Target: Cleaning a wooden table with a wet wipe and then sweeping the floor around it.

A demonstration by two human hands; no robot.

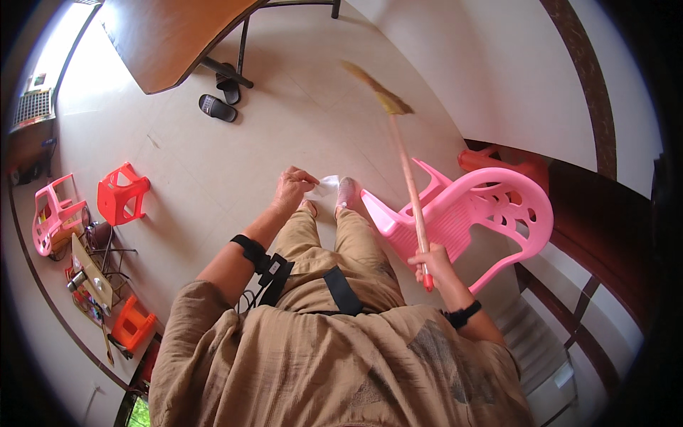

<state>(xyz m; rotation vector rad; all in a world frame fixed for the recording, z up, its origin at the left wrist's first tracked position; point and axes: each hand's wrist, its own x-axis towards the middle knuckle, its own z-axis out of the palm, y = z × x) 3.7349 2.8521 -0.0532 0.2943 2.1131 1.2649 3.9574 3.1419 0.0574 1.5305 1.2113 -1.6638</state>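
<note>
A broom with a long pale handle (407,181) and yellowish bristles (385,97) is in my right hand (436,262). The fingers wrap the handle just above its red end cap (428,281). From there the broom points away from me, its bristle end blurred. My left hand (293,186) pinches a thin white sheet (326,188), perhaps tissue or plastic film, in front of my feet. Part of the sheet is hidden behind the fingers. Close beside my right hand stands a pink plastic armchair (448,224).
A wooden-topped table (176,37) with dark metal legs is ahead left, black slide sandals (217,108) beneath its edge. On the left are a red plastic stool (122,194), a pink chair (53,216) and an orange stool (133,324). Steps (539,341) show at lower right.
</note>
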